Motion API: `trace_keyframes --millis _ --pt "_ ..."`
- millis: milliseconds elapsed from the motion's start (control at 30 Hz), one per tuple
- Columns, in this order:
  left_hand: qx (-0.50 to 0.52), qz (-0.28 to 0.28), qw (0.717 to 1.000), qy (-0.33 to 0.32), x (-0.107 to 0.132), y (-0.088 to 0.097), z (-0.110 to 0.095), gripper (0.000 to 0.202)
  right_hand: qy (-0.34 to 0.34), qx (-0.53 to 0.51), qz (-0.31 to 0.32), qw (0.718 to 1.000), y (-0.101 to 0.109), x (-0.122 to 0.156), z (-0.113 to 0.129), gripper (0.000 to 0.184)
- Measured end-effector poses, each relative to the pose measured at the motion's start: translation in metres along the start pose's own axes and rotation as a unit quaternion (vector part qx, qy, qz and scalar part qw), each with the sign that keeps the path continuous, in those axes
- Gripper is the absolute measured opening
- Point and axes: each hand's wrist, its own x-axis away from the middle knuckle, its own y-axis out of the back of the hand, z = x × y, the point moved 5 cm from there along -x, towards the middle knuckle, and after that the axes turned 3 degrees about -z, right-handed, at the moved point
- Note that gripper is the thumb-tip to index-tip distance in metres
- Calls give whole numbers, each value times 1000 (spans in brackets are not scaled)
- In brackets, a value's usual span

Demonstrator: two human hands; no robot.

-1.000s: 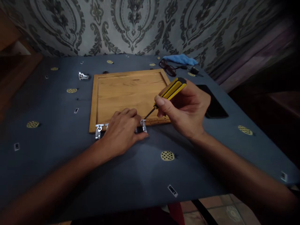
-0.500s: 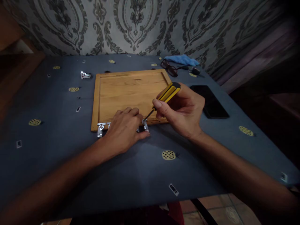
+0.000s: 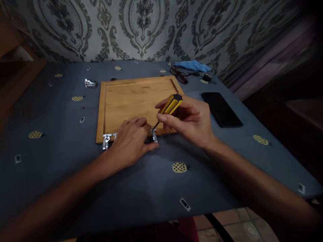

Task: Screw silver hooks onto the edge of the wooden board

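Observation:
A wooden cabinet door (image 3: 136, 104) lies flat, metal hinges along its near edge. My right hand (image 3: 194, 121) is closed around the yellow and black handle of a screwdriver (image 3: 171, 104). The screwdriver is tilted, its tip down at the right-hand hinge (image 3: 154, 136). My left hand (image 3: 132, 139) rests over the near edge, fingers bent and thumb beside that hinge, gripping it against the wood; the fingertips are partly hidden. Left of my wrist, another hinge (image 3: 106, 142) sits at the door's near left corner.
A loose hinge (image 3: 90, 83) lies beyond the door's left side, and a small screw (image 3: 82, 107) is nearer. To the right is a black phone (image 3: 222, 109). Glasses (image 3: 179, 74) and a blue cloth (image 3: 193, 65) lie at the back, by the patterned wall (image 3: 141, 30).
My right hand has shifted slightly left and down, and the screwdriver stands a bit steeper at the same hinge. My left hand keeps its place on the door. The whole view has shifted slightly.

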Motion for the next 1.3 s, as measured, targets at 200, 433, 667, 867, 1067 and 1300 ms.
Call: trace_keyframes --millis 200,433,667,867,1067,1300 --pt "-2 -2 1000 1 0 -1 0 35 -38 -35 85 995 2 -6 2 21" --pt "-8 13 1000 12 -1 0 0 37 33 58 -8 998 1 0 0 27" --pt "-7 9 1000 11 -1 0 -1 36 81 109 -80 988 2 5 -3 31" --pt "-11 9 1000 6 -1 -2 0 36 62 112 -100 987 0 10 -6 30" --pt "-18 21 1000 8 -1 0 -1 34 82 53 -150 984 6 8 16 15" --pt "-15 17 1000 7 -2 -1 -1 33 91 129 -118 980 8 9 23 15"
